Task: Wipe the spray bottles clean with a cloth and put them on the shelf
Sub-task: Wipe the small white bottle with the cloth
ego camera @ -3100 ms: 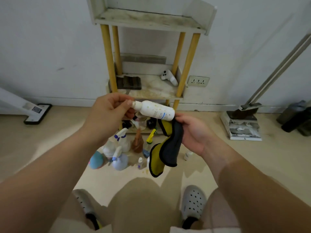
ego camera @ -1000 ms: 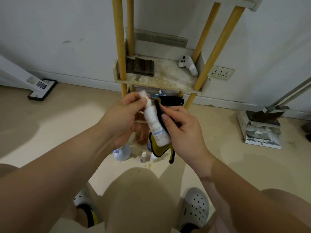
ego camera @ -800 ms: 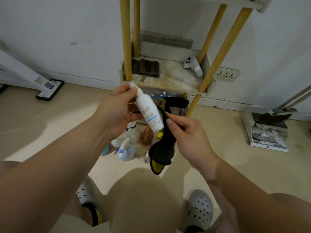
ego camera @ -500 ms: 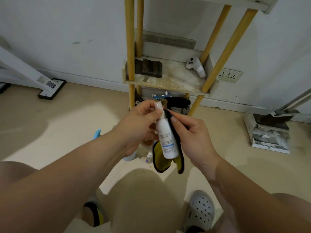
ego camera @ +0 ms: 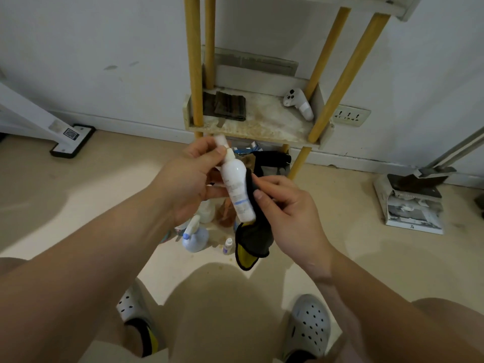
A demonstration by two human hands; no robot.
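Two hands, one white bottle

Both hands meet just in front of the shelf [ego camera: 262,125] in the head view. I see the left hand [ego camera: 188,179] pinching the white spray bottle [ego camera: 237,189] at its neck, nozzle tilted up and left. The right hand [ego camera: 290,213] has its fingers [ego camera: 264,199] clenched on the black-and-yellow cloth [ego camera: 255,239], pressed against the bottle's right side. More spray bottles [ego camera: 195,237] stand on the floor below.
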